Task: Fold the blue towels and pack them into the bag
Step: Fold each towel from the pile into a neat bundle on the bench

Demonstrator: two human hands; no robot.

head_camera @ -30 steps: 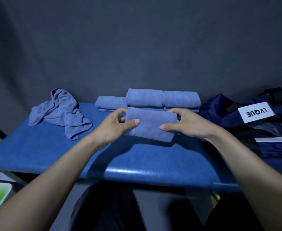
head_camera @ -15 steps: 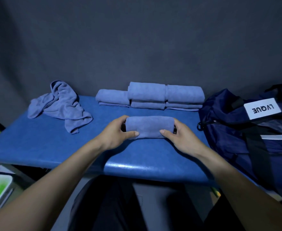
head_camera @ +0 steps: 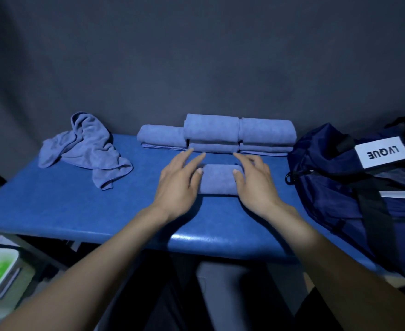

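Head view: crumpled towel (head_camera: 86, 149) left, bag (head_camera: 354, 187) right.

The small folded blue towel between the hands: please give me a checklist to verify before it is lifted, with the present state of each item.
1. Small folded blue towel lies flat on the blue padded table: ok.
2. Left hand gripping it: not ok, fingers straight.
3. Right hand gripping it: not ok, fingers loose.
4. Dark navy fabric bag open: cannot tell.
5. Crumpled blue towel folded: not ok.
6. Folded blue towel stacks tidy behind: ok.
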